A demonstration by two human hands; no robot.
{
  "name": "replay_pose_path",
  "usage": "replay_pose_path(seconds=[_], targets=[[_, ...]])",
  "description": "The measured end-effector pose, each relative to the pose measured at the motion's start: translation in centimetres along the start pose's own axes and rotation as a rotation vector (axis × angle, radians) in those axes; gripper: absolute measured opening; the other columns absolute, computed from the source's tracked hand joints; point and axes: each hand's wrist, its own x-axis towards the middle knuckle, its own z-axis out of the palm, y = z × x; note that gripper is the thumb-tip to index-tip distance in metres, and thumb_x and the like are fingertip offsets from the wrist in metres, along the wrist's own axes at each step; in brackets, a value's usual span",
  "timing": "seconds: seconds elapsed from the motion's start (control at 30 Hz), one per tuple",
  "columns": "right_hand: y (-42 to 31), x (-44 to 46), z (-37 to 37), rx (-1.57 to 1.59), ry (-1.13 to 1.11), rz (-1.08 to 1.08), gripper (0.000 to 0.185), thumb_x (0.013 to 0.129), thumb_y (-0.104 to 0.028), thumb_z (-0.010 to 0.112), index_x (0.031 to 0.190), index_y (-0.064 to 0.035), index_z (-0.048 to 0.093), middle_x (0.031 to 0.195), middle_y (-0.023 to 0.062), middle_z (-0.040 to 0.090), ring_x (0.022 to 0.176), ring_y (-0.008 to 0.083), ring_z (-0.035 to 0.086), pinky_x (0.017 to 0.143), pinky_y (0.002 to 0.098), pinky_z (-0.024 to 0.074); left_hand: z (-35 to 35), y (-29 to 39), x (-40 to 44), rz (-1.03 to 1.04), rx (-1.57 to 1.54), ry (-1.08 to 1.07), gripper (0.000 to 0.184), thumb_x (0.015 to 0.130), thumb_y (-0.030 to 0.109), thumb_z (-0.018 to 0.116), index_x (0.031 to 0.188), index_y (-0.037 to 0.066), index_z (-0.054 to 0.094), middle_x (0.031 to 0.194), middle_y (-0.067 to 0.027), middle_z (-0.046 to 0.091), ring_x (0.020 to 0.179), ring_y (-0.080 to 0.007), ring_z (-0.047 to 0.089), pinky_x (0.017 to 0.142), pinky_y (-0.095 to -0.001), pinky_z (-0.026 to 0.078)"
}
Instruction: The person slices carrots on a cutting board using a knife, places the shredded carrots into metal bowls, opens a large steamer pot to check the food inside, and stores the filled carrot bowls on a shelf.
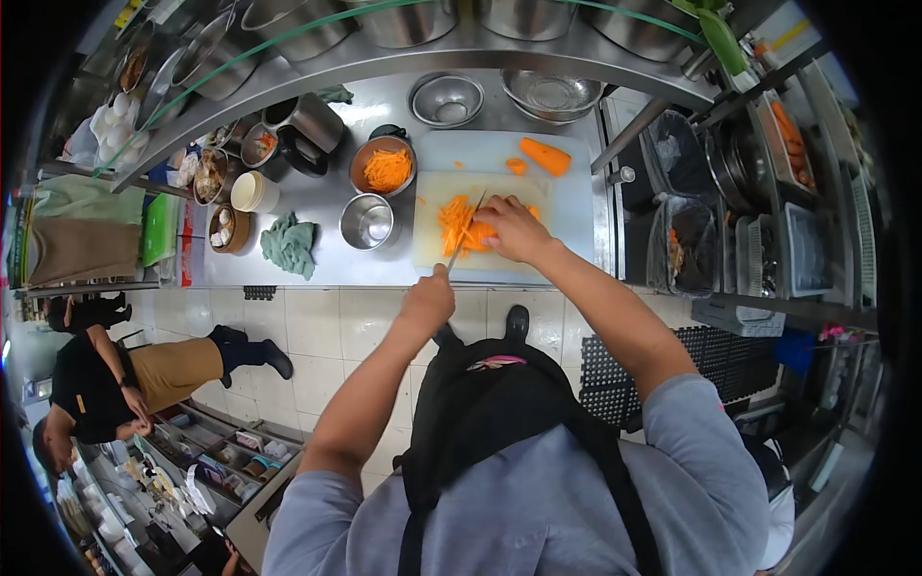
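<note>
My left hand [428, 301] is closed round the handle of a kitchen knife [465, 233]. The blade points away from me and lies against a pile of carrot strips [452, 223]. Just right of the blade, my right hand [513, 228] presses down with bent fingers on cut carrot [482, 236], partly hidden under the fingers. Both are over a pale cutting board [432, 252] on top of a larger white board [573, 211]. Farther back on the board rest a large carrot piece [545, 156] and a small carrot chunk [516, 166].
Left of the boards stand a bowl of shredded carrot [387, 171] and a steel bowl [368, 222]. A green cloth [288, 244] lies farther left. Metal bowls [447, 100] sit behind, under a steel shelf [519, 53]. Another person [125, 374] stands at lower left.
</note>
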Motion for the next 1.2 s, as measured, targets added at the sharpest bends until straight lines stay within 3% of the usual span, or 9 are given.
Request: replay_pose_path(seconds=[0.1, 0.27, 0.47, 0.77, 0.83, 0.93, 1.07, 1.13, 1.2], targets=[[-0.1, 0.1, 0.0, -0.006, 0.017, -0.008, 0.048, 0.082, -0.020, 0.079, 0.129, -0.0152, 0.068, 0.132, 0.0071, 0.058, 0.124, 0.0334, 0.052, 0.109, 0.0443, 0.0446, 3.1, -0.8, 2.5, -0.007, -0.030, 0.082, 0.021, 0.096, 0.010, 0.051, 0.110, -0.005, 0.048, 0.087, -0.0351, 0.069, 0.084, -0.0545, 0.070, 0.080, -0.0596, 0.057], [-0.3, 0.0, -0.4, -0.011, -0.010, 0.022, 0.048, 0.082, -0.020, 0.079, 0.129, -0.0153, 0.067, 0.131, 0.0077, 0.058, 0.124, 0.0334, 0.052, 0.109, 0.0441, 0.0448, -3.1, 0.7, 0.8, -0.016, 0.022, -0.021, 0.023, 0.094, 0.010, 0.056, 0.113, -0.001, 0.047, 0.094, -0.0338, 0.070, 0.091, -0.0523, 0.071, 0.082, -0.0583, 0.057], [-0.5, 0.2, -0.4, -0.022, 0.014, -0.004, 0.046, 0.083, -0.021, 0.078, 0.126, -0.0137, 0.067, 0.130, 0.0100, 0.058, 0.123, 0.0341, 0.052, 0.110, 0.0446, 0.0446, 3.6, -1.6, 2.6, -0.031, -0.027, 0.049, 0.023, 0.096, 0.014, 0.056, 0.111, -0.002, 0.047, 0.090, -0.0359, 0.069, 0.088, -0.0526, 0.071, 0.082, -0.0595, 0.057], [-4.1, -1.1, 1.8, -0.329, 0.174, -0.048, 0.030, 0.085, -0.025, 0.075, 0.111, -0.0091, 0.071, 0.114, 0.0109, 0.064, 0.112, 0.0301, 0.059, 0.095, 0.0432, 0.0459, -0.7, -3.5, 2.3, 0.089, -0.136, -0.005, 0.021, 0.101, 0.018, 0.051, 0.110, -0.002, 0.051, 0.093, -0.0361, 0.068, 0.092, -0.0532, 0.068, 0.086, -0.0609, 0.053], [-3.8, -0.9, 2.8, -0.245, 0.201, -0.022, 0.022, 0.084, -0.025, 0.075, 0.096, -0.0069, 0.070, 0.095, 0.0106, 0.067, 0.096, 0.0300, 0.065, 0.088, 0.0443, 0.0483, -1.0, -3.3, 2.0, 0.049, -0.182, -0.043, 0.022, 0.101, 0.018, 0.050, 0.109, -0.002, 0.051, 0.093, -0.0352, 0.069, 0.092, -0.0526, 0.068, 0.085, -0.0602, 0.054], [-3.8, -0.5, 3.7, -0.254, 0.141, -0.002, 0.015, 0.081, -0.019, 0.075, 0.085, -0.0051, 0.070, 0.083, 0.0118, 0.068, 0.080, 0.0321, 0.068, 0.077, 0.0449, 0.0523, -0.1, -3.4, 2.1, 0.056, -0.193, -0.035, 0.022, 0.100, 0.017, 0.051, 0.109, -0.003, 0.051, 0.092, -0.0349, 0.069, 0.091, -0.0526, 0.068, 0.085, -0.0595, 0.055], [-4.6, 0.3, 2.7, -0.189, 0.159, 0.049, 0.012, 0.080, -0.014, 0.074, 0.079, -0.0025, 0.070, 0.077, 0.0137, 0.070, 0.073, 0.0324, 0.069, 0.069, 0.0442, 0.0548, 1.5, -3.2, 1.9, 0.087, -0.166, 0.046, 0.022, 0.099, 0.015, 0.049, 0.111, -0.004, 0.049, 0.091, -0.0362, 0.068, 0.089, -0.0527, 0.069, 0.083, -0.0586, 0.056], [-5.0, 2.0, 0.9, 0.141, 0.144, 0.160, 0.012, 0.081, -0.013, 0.071, 0.081, -0.0017, 0.071, 0.081, 0.0166, 0.073, 0.076, 0.0346, 0.072, 0.070, 0.0455, 0.0570, 1.7, -2.9, 1.8, 0.074, -0.174, 0.047, 0.021, 0.099, 0.014, 0.050, 0.111, -0.004, 0.049, 0.091, -0.0360, 0.069, 0.090, -0.0524, 0.069, 0.083, -0.0581, 0.057], [-5.3, 4.6, -0.3, 0.229, 0.174, 0.152, 0.013, 0.081, -0.015, 0.073, 0.081, -0.0025, 0.071, 0.079, 0.0165, 0.073, 0.077, 0.0340, 0.072, 0.071, 0.0444, 0.0568, 1.9, -2.7, 1.7, 0.062, -0.177, 0.035, 0.021, 0.098, 0.013, 0.050, 0.110, -0.004, 0.049, 0.092, -0.0358, 0.069, 0.090, -0.0521, 0.070, 0.083, -0.0577, 0.057]])
